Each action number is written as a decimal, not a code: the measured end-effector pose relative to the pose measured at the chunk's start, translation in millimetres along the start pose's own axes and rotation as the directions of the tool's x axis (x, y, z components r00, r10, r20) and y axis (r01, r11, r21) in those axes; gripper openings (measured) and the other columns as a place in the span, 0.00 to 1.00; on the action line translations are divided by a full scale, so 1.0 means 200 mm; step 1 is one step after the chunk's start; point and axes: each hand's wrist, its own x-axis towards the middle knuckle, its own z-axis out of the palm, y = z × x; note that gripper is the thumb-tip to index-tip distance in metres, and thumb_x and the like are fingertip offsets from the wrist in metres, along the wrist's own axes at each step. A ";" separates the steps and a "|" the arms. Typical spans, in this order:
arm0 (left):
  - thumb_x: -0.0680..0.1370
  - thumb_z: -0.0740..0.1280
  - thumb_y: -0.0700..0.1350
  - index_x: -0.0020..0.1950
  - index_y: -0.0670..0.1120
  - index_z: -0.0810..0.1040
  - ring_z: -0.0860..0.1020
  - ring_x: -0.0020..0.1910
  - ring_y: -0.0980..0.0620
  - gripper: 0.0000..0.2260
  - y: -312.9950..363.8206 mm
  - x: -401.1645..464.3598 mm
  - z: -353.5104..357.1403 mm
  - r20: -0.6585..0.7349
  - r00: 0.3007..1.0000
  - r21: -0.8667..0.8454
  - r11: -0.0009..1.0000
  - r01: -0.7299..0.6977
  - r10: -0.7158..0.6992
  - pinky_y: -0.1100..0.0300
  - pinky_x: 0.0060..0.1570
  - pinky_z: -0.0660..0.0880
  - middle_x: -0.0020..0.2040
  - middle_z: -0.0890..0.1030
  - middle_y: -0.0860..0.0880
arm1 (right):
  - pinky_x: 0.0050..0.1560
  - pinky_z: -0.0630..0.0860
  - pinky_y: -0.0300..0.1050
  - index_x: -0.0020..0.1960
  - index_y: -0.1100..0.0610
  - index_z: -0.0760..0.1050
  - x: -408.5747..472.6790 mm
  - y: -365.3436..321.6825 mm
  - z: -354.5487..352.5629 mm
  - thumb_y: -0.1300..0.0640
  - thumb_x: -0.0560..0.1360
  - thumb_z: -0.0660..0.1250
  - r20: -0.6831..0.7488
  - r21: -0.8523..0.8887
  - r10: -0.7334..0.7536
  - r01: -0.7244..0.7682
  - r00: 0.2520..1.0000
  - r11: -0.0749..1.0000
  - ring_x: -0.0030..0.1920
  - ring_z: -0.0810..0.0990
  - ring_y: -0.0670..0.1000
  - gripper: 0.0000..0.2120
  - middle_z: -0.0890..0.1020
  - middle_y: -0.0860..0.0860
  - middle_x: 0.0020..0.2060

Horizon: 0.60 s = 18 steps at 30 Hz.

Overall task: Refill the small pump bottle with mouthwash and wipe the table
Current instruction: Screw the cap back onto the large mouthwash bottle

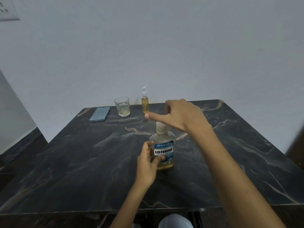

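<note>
The left hand (147, 163) grips the mouthwash bottle (163, 150) from its left side, thumb curled across the front of the label and the other fingers wrapped toward the back, clamped on the bottle's body. The bottle stands upright near the middle of the dark marble table (82, 162), with a little yellow liquid showing at its bottom and a pale cap (162, 127) on its neck. The right hand (182, 115) hovers just above that cap, wrist bent, thumb stretched straight out to the left and the other fingers curled loosely down behind the cap; whether those fingers touch the cap cannot be told, since the hand hides the far side of it. Nothing is seen held in this hand. At the far edge of the table, against the wall, stand one small pump bottle (145, 102) filled with yellow liquid, its white pump head on, and just to its left one clear glass (122, 106) with a trace of liquid at the bottom. Farther left lies one folded blue cloth (99, 114), flat on the tabletop. In all there are two bottles, one glass, one cloth and two hands.
</note>
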 end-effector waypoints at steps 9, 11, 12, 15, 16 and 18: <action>0.73 0.69 0.33 0.54 0.55 0.70 0.78 0.53 0.67 0.20 0.01 0.00 -0.01 0.012 1.000 0.003 1.000 0.000 0.000 0.72 0.46 0.74 0.52 0.80 0.58 | 0.57 0.72 0.44 0.71 0.43 0.65 0.01 0.03 -0.14 0.61 0.75 0.69 0.463 0.270 -0.209 0.087 0.862 0.959 0.58 0.76 0.49 0.29 0.75 0.48 0.62; 0.73 0.69 0.32 0.54 0.55 0.70 0.78 0.52 0.67 0.20 0.01 0.00 -0.01 0.012 1.000 0.005 1.000 0.001 -0.001 0.72 0.46 0.75 0.52 0.80 0.58 | 0.51 0.72 0.40 0.69 0.44 0.67 0.01 0.03 -0.12 0.60 0.75 0.68 0.441 0.256 -0.196 0.087 0.876 0.963 0.52 0.76 0.47 0.26 0.76 0.46 0.58; 0.73 0.69 0.32 0.54 0.55 0.70 0.78 0.53 0.67 0.20 0.01 0.00 -0.01 0.010 1.000 0.005 1.000 0.001 -0.001 0.71 0.47 0.75 0.52 0.80 0.57 | 0.47 0.71 0.37 0.68 0.45 0.68 0.01 0.03 -0.11 0.58 0.75 0.68 0.426 0.241 -0.191 0.093 0.884 0.966 0.50 0.76 0.46 0.24 0.76 0.46 0.56; 0.73 0.69 0.32 0.54 0.55 0.71 0.79 0.53 0.65 0.20 0.01 0.00 -0.01 0.007 1.000 0.001 1.000 0.003 -0.003 0.70 0.47 0.75 0.52 0.80 0.56 | 0.38 0.67 0.32 0.63 0.50 0.73 0.01 0.03 -0.08 0.52 0.75 0.68 0.391 0.190 -0.173 0.105 0.904 0.976 0.48 0.74 0.46 0.17 0.76 0.46 0.51; 0.73 0.69 0.33 0.54 0.55 0.71 0.79 0.53 0.65 0.19 0.01 0.00 0.00 0.006 1.000 0.004 1.000 0.002 -0.002 0.70 0.47 0.75 0.52 0.81 0.56 | 0.37 0.67 0.33 0.61 0.51 0.74 0.01 0.03 -0.07 0.50 0.75 0.68 0.377 0.184 -0.160 0.095 0.912 0.978 0.47 0.74 0.46 0.16 0.76 0.46 0.48; 0.73 0.69 0.33 0.54 0.55 0.71 0.79 0.53 0.66 0.20 0.01 0.00 0.00 0.003 1.000 0.011 1.000 0.003 -0.003 0.71 0.46 0.75 0.52 0.81 0.57 | 0.37 0.68 0.36 0.53 0.53 0.75 0.01 0.03 -0.05 0.44 0.73 0.69 0.340 0.171 -0.124 0.069 0.932 0.983 0.45 0.75 0.46 0.15 0.75 0.45 0.43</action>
